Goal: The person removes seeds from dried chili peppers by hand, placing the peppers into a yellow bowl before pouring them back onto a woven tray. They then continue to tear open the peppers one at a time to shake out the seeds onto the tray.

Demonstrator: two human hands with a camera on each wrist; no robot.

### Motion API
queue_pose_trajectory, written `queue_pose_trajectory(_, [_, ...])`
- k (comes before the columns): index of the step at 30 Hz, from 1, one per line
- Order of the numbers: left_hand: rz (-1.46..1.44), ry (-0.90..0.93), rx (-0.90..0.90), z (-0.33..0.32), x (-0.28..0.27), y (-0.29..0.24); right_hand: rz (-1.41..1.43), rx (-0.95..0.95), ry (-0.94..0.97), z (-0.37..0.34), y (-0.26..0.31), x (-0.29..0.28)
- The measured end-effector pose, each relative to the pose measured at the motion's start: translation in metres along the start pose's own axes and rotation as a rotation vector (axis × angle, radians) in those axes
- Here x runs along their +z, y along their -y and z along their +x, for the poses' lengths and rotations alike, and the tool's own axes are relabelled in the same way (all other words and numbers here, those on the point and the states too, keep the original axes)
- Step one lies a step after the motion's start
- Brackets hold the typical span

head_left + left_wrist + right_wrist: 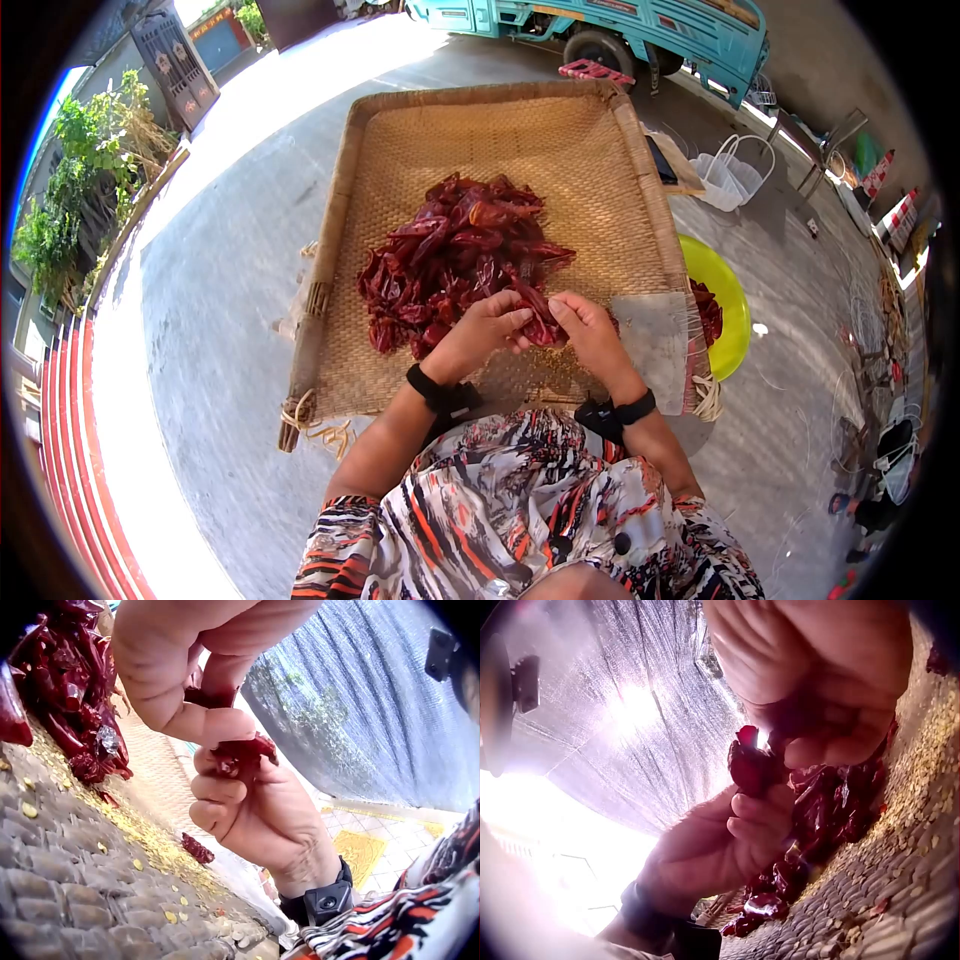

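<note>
Fingers of the left hand (pixel 480 332) and right hand (pixel 597 340) pinch one dried red pepper (pixel 540 322), which sits between their tips, partly hidden by them. Just beyond and left of the fingers lies a heap of dried peppers (pixel 440 250) on a woven tray (pixel 490 93) with raised sides. Yellow seeds (pixel 154 847) and a loose pepper scrap (pixel 197 848) lie on the weave below the fingers. To their right, a grey patch (pixel 650 340) covers part of the tray; past it, the rim stands between the fingers and a yellow-green basin (pixel 738 320) holding more peppers. Farther from the fingertips, up and to the right, are a white basket (pixel 735 178) and a turquoise vehicle (pixel 680 30). Green plants (pixel 70 215) and red-edged steps (pixel 80 450) are well apart to their left. Black bands (pixel 430 388) circle both wrists behind the fingers. Far off, upper left of them, an orange-red panel (pixel 213 24) is too small for any writing to be read.
</note>
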State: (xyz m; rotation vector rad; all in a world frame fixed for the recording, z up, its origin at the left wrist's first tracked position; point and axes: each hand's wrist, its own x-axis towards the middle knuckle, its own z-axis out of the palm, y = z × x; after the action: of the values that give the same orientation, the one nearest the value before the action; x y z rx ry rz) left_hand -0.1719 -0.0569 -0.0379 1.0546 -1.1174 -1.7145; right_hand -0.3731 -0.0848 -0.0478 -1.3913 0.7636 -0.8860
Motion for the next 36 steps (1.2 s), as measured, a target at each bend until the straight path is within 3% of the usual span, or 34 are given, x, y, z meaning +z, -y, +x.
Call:
queue_pose_trajectory(3, [-0.021, 0.023, -0.007, -0.002, 0.000, -0.002, 0.058, 0.032, 0.056, 0.000, -0.003, -0.005])
queue_pose_trajectory(6, [0.050, -0.051, 0.038, 0.003, -0.002, 0.006, -0.042, -0.081, -0.009, 0.003, -0.011, 0.000])
queue_pose_trajectory(12, [-0.007, -0.128, 0.043, 0.002, 0.002, 0.005, -0.104, 0.001, -0.016, 0.001, -0.015, 0.005])
queue_pose_trajectory(19, [-0.108, -0.148, -0.011, 0.008, -0.008, 0.013, 0.485, 0.070, -0.390, 0.000, -0.011, -0.035])
queue_pose_trajectory(23, [-0.161, -0.123, 0.019, 0.012, -0.021, 0.026, 0.888, -0.126, -0.502, -0.006, -0.011, -0.089])
queue_pose_trajectory(26, [-0.204, -0.141, -0.014, 0.009, -0.013, 0.016, 1.100, -0.380, -0.533, -0.012, -0.002, -0.114])
queue_pose_trajectory(30, [-0.283, -0.162, -0.037, 0.012, -0.010, 0.015, 1.223, -0.271, -0.609, -0.019, 0.002, -0.115])
queue_pose_trajectory(33, [-0.341, -0.138, -0.019, 0.013, -0.010, 0.016, 0.814, -0.101, -0.546, -0.016, -0.025, -0.101])
queue_pose_trajectory(35, [-0.350, -0.126, -0.025, 0.010, -0.008, 0.011, 0.373, -0.015, -0.480, -0.011, -0.014, -0.055])
queue_pose_trajectory(36, [-0.354, -0.120, -0.028, 0.009, -0.007, 0.010, 0.200, -0.010, -0.343, -0.007, -0.012, -0.039])
